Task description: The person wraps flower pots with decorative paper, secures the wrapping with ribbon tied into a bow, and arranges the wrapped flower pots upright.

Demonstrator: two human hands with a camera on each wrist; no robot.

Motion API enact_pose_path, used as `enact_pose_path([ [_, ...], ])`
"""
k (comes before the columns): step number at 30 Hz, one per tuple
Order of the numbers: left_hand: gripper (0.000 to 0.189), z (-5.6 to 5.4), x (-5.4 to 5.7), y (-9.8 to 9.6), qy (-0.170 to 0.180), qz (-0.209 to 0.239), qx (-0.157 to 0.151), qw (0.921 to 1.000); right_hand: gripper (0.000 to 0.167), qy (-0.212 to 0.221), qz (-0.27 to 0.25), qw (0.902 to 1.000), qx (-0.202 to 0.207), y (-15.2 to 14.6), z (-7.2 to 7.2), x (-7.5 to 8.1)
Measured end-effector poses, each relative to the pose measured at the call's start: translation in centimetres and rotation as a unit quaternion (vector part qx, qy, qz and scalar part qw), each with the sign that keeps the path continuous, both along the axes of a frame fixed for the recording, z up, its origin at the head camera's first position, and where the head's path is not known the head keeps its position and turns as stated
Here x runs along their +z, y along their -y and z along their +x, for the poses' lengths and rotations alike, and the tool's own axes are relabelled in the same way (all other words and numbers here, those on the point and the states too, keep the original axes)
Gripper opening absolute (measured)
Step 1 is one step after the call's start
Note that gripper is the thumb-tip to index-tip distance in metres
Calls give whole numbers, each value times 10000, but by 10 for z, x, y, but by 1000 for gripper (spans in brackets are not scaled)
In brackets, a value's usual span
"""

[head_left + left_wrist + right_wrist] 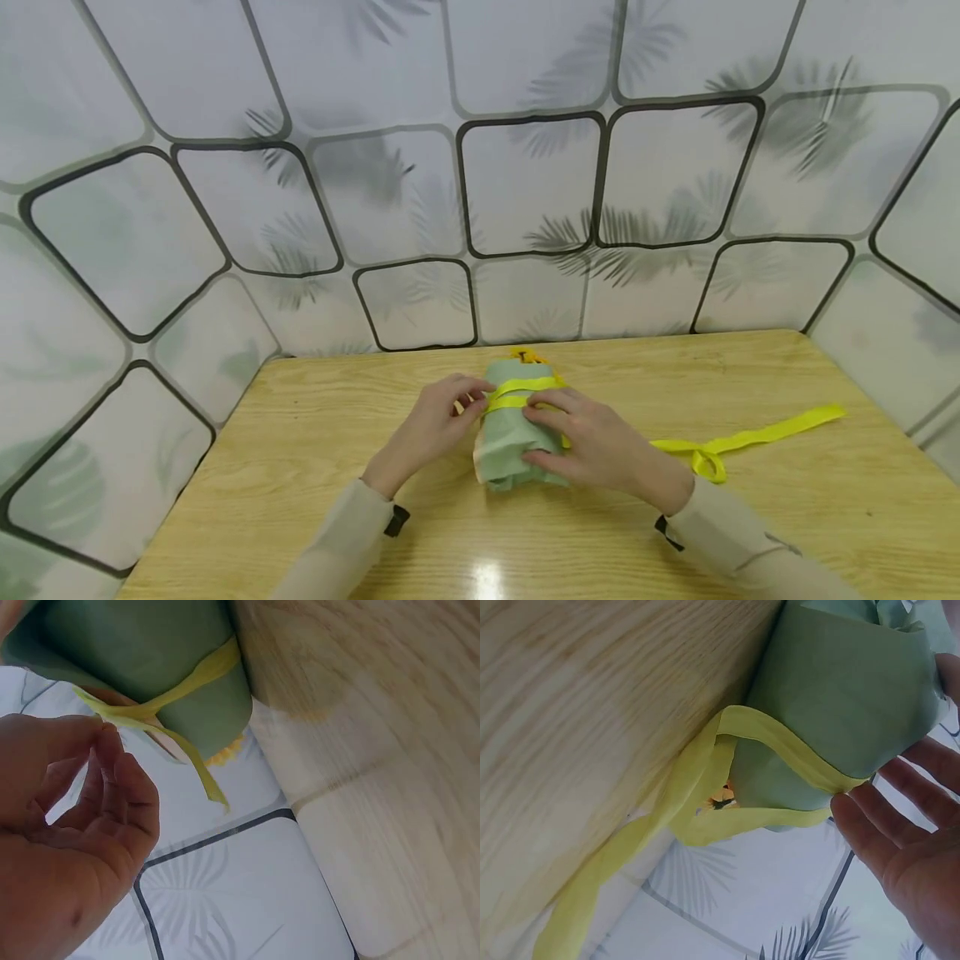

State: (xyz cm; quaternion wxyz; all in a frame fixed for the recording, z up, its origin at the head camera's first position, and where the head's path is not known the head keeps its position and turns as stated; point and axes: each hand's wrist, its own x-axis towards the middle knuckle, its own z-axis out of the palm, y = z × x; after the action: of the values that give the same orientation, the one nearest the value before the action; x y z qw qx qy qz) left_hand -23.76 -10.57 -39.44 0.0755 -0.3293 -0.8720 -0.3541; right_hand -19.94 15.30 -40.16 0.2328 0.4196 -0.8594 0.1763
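A bouquet wrapped in pale green paper (517,442) lies on the table, its yellow-orange flower (527,356) at the far end. Two bands of yellow ribbon (510,402) cross the wrap. On its left side, my left hand (442,414) pinches the ribbon between thumb and index finger; the left wrist view shows a short ribbon end (199,769) hanging beyond the fingertips. My right hand (592,437) rests on the wrap from the right, fingertips pressing the ribbon (780,746) and the thumb spread nearer me. The wrap's underside is hidden.
A long tail of yellow ribbon (772,433) with a small loop (707,463) stretches rightward over the wooden table (300,467). A patterned curtain-like backdrop (525,183) with dark outlines and leaf prints stands behind the table and along both sides.
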Motion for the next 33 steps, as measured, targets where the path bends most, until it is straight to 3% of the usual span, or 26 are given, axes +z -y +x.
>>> enact_pose_path([
  [3, 19, -2, 0, 4, -41, -22, 94, 9999, 47, 39, 70, 9998, -180, 3, 2, 0],
  [9, 25, -5, -1, 9, 442, -257, -142, 9986, 39, -46, 178, 9989, -431, 10, 5, 1],
  [12, 19, -8, -3, 13, 480, -271, -90, 9984, 38, -85, 212, 9986, -474, 13, 6, 2],
  [16, 13, -10, -1, 22, 355, 4, 330, 9988, 37, -142, 198, 9985, -498, 15, 6, 2],
  [24, 18, -6, 17, 66, 766, 536, 1274, 9874, 37, -490, 243, 9974, -480, 14, 5, 2],
  [33, 23, 4, 25, 119, 1106, 216, 2082, 9716, 41, -527, 373, 9967, -494, 13, 6, 2],
])
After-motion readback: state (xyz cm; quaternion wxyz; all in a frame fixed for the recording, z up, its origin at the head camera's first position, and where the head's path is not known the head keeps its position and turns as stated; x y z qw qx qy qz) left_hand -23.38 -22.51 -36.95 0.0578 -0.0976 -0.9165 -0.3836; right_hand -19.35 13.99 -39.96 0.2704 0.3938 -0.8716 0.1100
